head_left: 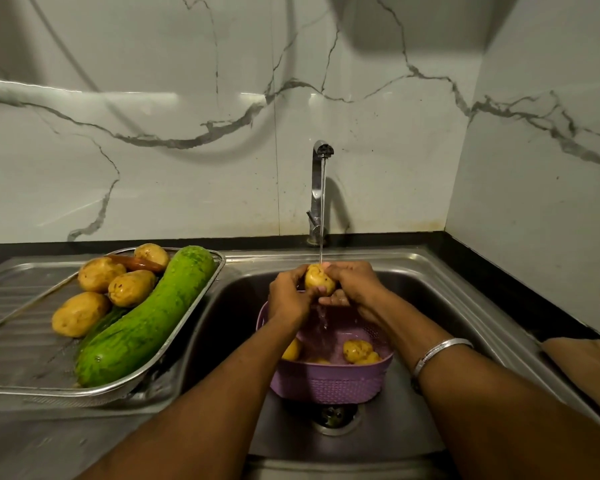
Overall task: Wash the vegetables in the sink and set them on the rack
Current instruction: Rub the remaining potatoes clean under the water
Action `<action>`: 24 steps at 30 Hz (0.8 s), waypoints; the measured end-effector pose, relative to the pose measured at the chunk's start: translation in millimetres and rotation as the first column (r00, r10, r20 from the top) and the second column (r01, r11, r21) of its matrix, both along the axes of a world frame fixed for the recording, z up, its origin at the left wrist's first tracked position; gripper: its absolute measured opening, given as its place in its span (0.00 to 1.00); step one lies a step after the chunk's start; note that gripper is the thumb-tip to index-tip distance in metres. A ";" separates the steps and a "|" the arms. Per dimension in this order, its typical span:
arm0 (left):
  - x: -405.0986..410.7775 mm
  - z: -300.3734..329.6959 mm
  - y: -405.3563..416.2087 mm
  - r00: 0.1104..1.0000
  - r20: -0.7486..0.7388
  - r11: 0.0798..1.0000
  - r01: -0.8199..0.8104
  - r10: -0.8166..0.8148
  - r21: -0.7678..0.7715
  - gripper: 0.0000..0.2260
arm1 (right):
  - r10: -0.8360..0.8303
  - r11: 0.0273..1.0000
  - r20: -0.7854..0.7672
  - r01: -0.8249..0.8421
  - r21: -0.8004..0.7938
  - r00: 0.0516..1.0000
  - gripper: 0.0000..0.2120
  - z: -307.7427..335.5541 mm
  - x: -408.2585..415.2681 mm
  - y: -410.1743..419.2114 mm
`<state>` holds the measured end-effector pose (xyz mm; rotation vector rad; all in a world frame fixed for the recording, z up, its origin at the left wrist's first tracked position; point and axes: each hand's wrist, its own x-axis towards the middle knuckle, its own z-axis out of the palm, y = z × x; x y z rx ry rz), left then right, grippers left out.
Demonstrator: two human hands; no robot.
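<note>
Fingers (329, 271) of left hand (288, 296) and right hand (352, 284) curled round potato (318, 279), held under tap (321, 150) stream for rinsing | purple basket (329, 382) below at 6 o'clock, catching runoff, holding unwashed potatoes | rack (201, 296) at 9 o'clock, draining washed potatoes and gourd (146, 317).

Both forearms reach forward and converge; the left hand (289, 295) and right hand (352, 285) meet, fingers curled inward. A bangle (437, 353) circles the right wrist.
</note>
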<state>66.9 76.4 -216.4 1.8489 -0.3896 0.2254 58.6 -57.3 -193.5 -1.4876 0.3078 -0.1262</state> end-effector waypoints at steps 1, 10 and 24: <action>0.7 0.1 1.5 1.000 -0.026 1.000 0.001 -0.001 -0.015 0.21 | 0.039 0.999 -0.019 -0.039 0.025 0.999 0.12 0.8 0.2 -2.9; -4.9 1.3 -5.0 0.993 -0.058 0.994 0.104 -0.107 -0.041 0.21 | -0.139 0.986 0.051 0.143 -0.087 0.989 0.13 -4.0 -6.9 -3.8; -12.3 3.8 -15.1 0.949 -0.292 0.955 0.034 -0.124 -0.294 0.10 | -0.037 0.991 0.024 0.040 -0.127 0.999 0.10 -2.6 -11.5 -4.5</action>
